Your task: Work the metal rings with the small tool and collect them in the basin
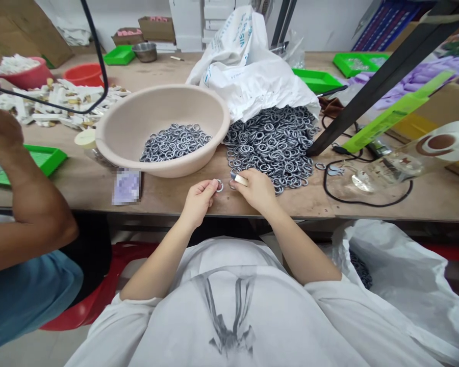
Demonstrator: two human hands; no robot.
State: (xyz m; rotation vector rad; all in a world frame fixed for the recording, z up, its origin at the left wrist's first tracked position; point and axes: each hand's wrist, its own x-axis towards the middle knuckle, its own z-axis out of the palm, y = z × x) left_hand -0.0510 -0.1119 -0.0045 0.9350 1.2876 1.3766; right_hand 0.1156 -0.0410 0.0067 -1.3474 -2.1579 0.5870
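With the held ring (222, 185) as clock centre, we are pinching that piece between thumb and finger of the left hand (199, 200), at about eight o'clock, near the front edge of the table (160, 196). At three o'clock we are grasping a small tool (240, 179), pale with a dark tip, in the right hand (259, 191); whether the tip is sharp, we are not able to tell. A second ring (231, 185) is showing just below that tip, contact unclear. A wide tub (162, 169) is standing between ten and eleven, with loose rings (176, 142) lying inside; a heap of rings (271, 145) is lying toward two, at the mouth of a white sack (248, 71). We are judging three risks. The tip is facing the left hand, so a slip could be scraping it. The pinch is covering only one side of the held ring, so a sideways push could be flicking it away. The heap is lying loose beside the right hand, so a knock could be scattering its nearest rings.
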